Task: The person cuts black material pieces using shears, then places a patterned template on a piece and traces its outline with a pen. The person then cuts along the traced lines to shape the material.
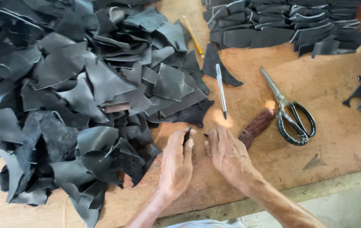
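My left hand (177, 162) rests near the table's (340, 139) near edge, fingers curled, thumb and forefinger pinched on a small black scrap (187, 135). My right hand (227, 154) lies just beside it, fingers loosely bent; whether it grips anything I cannot tell. Left: a heap of black leather offcuts (75, 97). Just right of my right hand: a brown textured handle (256, 126). Farther right: black-handled scissors (288, 110). Far of my hands: a pen (221, 89) and a yellow pencil (193, 36). Far right: stacked cut pieces (286, 23).
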Motion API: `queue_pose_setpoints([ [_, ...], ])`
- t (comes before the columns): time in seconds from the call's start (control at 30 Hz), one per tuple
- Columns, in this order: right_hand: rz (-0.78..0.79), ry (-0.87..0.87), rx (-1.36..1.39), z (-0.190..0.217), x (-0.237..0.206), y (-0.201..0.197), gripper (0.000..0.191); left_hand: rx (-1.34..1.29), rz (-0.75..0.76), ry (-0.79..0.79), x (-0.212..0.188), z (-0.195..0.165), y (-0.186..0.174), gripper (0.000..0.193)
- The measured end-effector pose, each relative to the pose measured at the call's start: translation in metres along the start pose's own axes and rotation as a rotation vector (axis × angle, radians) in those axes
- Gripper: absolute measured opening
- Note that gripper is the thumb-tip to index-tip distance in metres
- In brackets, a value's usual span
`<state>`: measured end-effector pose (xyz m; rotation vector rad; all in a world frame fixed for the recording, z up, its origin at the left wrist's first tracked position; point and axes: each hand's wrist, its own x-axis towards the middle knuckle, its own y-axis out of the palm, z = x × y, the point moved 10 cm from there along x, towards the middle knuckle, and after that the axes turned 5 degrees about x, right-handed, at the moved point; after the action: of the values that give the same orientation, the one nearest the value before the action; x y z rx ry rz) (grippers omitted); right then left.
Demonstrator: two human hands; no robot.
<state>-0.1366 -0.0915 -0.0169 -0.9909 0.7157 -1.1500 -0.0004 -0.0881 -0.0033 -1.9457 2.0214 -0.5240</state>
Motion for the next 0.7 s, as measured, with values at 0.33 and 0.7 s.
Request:
queue_pose_setpoints([
  [0.33,-0.191,0.226,0.374,-0.039,-0.005,-0.014,0.010,-0.183,0.088,-0.260,-0.013,0.022,-0.008,0.026],
  [0.7,-0.185,0.871,1.962,-0.023,-0.039,0.083,0.060,0.008,0.011,0.437,-0.008,-0.066,0.018,0.048],
])
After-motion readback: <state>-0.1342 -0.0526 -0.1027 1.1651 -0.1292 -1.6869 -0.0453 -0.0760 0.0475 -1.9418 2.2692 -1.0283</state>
